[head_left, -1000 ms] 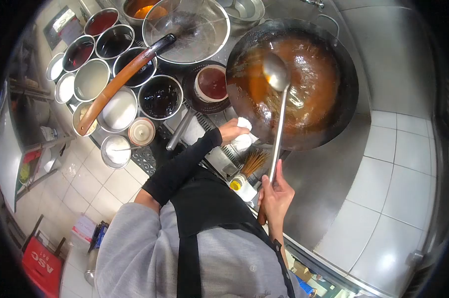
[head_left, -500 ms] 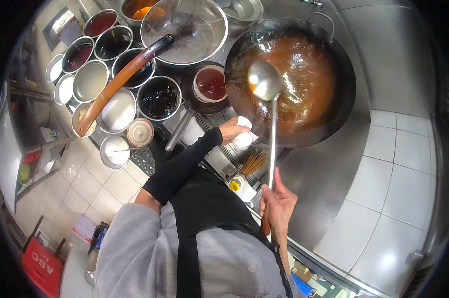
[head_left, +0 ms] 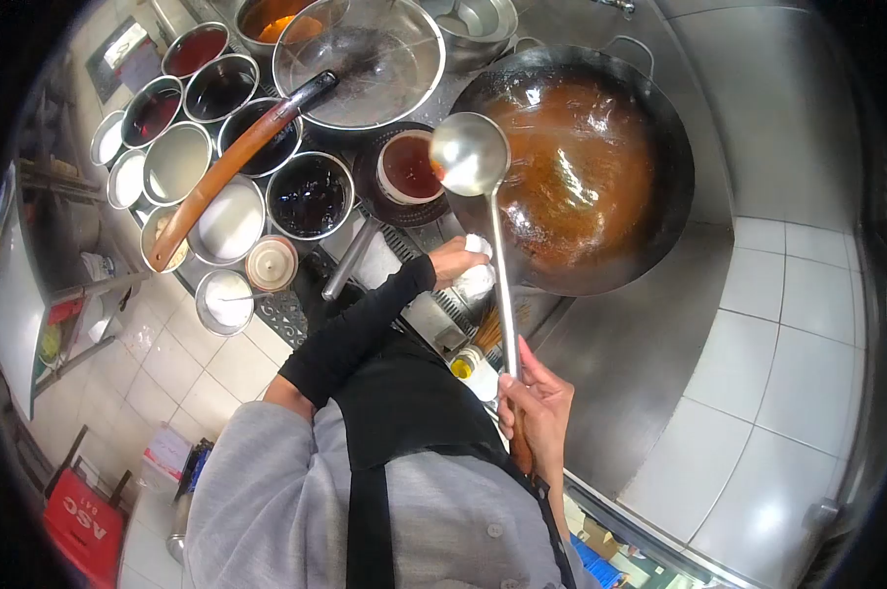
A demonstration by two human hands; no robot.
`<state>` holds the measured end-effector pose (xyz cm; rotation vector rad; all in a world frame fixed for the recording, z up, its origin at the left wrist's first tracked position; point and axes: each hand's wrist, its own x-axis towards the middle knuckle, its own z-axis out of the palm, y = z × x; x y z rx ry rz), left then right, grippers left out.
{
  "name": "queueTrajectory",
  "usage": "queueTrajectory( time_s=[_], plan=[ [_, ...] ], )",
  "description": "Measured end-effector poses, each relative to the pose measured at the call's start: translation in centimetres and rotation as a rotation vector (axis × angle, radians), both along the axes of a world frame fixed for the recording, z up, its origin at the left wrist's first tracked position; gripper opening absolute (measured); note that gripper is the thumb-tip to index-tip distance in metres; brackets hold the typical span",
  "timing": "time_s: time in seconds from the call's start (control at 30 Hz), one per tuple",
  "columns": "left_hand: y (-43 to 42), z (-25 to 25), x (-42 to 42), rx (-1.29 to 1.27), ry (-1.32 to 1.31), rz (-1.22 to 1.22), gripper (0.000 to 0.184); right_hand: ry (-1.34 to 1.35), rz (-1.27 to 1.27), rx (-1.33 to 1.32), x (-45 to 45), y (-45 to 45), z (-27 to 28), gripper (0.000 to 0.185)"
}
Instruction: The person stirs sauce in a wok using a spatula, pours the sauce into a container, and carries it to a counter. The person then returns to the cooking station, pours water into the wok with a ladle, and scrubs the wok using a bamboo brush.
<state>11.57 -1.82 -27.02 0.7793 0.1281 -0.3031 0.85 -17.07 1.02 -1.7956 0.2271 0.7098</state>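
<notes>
A large dark wok (head_left: 674, 187) holds reddish-brown liquid with a glossy surface. My left hand (head_left: 455, 263) is closed on a bunched white cloth (head_left: 476, 283) at the wok's near left edge; the cloth covers whatever lies beneath it. In my right hand (head_left: 538, 402) is the handle of a long metal ladle (head_left: 472, 154). The ladle's bowl hangs over the wok's left rim, partly over a round container of dark red liquid (head_left: 409, 165). What the bowl contains, if anything, is lost in the glare.
A wire strainer (head_left: 360, 64) with a wooden handle (head_left: 237, 157) lies across several metal pots, among them one of black liquid (head_left: 311, 194) and one of white contents (head_left: 229, 224). A bamboo brush (head_left: 489, 329) stands near my cloth. White tiles (head_left: 728, 393) are at the right.
The ladle has moved left and up, from over the liquid in the wok to its left rim. The wok sits tilted slightly differently. My left hand still grips the cloth.
</notes>
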Motion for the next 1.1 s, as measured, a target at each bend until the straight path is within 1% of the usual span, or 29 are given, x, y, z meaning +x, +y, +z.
queueTrajectory(
  time_s=[0.03,0.1,0.2,0.27,0.3,0.37,0.4,0.43,0.47,0.5,0.57,0.6,0.63,0.7,0.73,0.77,0.8,0.83,0.87,0.93,0.97,1.0,1.03,1.07,1.1],
  plan=[
    [-0.1,-0.2,0.2,0.006,0.004,-0.004,0.014,0.031,-0.007,0.022,0.0,0.3,0.1,0.056],
    [-0.7,-2.1,0.7,0.017,0.017,-0.008,0.013,-0.044,-0.004,-0.023,0.0,0.0,-1.0,0.057],
    [-1.4,-4.8,0.8,0.346,-0.321,0.090,0.014,-0.131,-0.015,-0.080,0.9,-0.8,-1.9,0.057],
    [-1.6,-6.5,1.4,0.479,-0.462,0.137,0.014,-0.071,-0.017,-0.061,1.2,-1.4,-0.8,0.058],
    [-1.8,-7.2,1.6,0.500,-0.485,0.152,0.014,-0.040,-0.019,-0.053,1.2,-1.9,-0.3,0.058],
    [-2.2,-7.6,1.9,0.475,-0.445,0.137,0.014,0.032,-0.022,0.050,1.1,-2.3,0.1,0.057],
    [-1.7,-5.6,1.6,0.429,-0.382,0.109,0.015,0.056,-0.023,0.082,1.2,-2.0,0.5,0.057],
    [-0.8,-2.2,1.0,0.388,-0.288,0.087,0.017,0.082,-0.022,0.114,1.3,-1.7,0.6,0.056],
    [0.2,1.3,0.3,0.344,-0.192,0.070,0.018,0.032,-0.016,0.113,1.1,-1.7,-0.3,0.057],
    [0.6,2.7,0.3,0.357,-0.152,0.044,0.020,-0.025,-0.040,0.117,1.3,-1.9,-1.0,0.058],
    [0.6,3.9,0.4,0.383,-0.074,-0.005,0.024,-0.140,-0.086,0.126,2.2,-2.0,-2.1,0.058],
    [-0.1,3.9,0.6,0.295,-0.021,0.013,0.028,-0.127,-0.150,0.112,2.8,-1.7,-1.2,0.058],
    [-0.6,4.0,0.8,0.360,-0.014,0.011,0.028,-0.146,-0.206,0.186,3.7,-3.2,-1.9,0.052],
    [-1.1,5.3,1.1,0.493,-0.006,0.007,0.027,-0.036,-0.233,0.339,5.5,-5.2,-1.2,0.048],
    [-2.1,5.2,1.4,0.531,0.037,0.037,0.024,0.019,-0.232,0.440,6.2,-6.5,-1.7,0.037],
    [-3.7,2.5,2.7,0.711,-0.055,0.049,0.026,0.066,-0.237,0.498,6.7,-7.6,-1.8,0.033],
    [-5.9,-1.8,4.3,0.892,-0.147,0.059,0.027,0.115,-0.242,0.556,6.9,-8.6,-1.9,0.029],
    [-6.3,-1.5,4.6,0.934,-0.080,0.032,0.030,0.164,-0.250,0.615,6.9,-9.4,-1.9,0.025],
    [-6.6,-1.1,4.9,0.975,-0.013,0.004,0.033,0.226,-0.271,0.660,6.9,-9.8,-1.9,0.017],
    [-6.8,0.9,4.0,0.873,0.211,0.040,0.034,0.243,-0.315,0.662,6.5,-11.2,-2.9,0.018],
    [-7.1,1.0,4.1,0.819,0.322,0.058,0.035,0.251,-0.338,0.662,6.3,-11.8,-3.3,0.019],
    [-7.1,0.1,4.5,0.889,0.217,-0.013,0.034,0.251,-0.364,0.653,5.9,-11.9,-3.5,0.017],
    [-7.7,-0.2,5.0,0.682,0.340,0.019,0.033,0.244,-0.374,0.645,5.8,-12.3,-3.8,0.016],
    [-7.8,1.8,5.2,0.477,0.461,0.047,0.031,0.238,-0.389,0.640,5.6,-12.7,-4.3,0.016],
    [-8.3,2.5,5.2,0.273,0.582,0.069,0.030,0.233,-0.412,0.633,5.0,-13.2,-4.7,0.016]
  ],
)
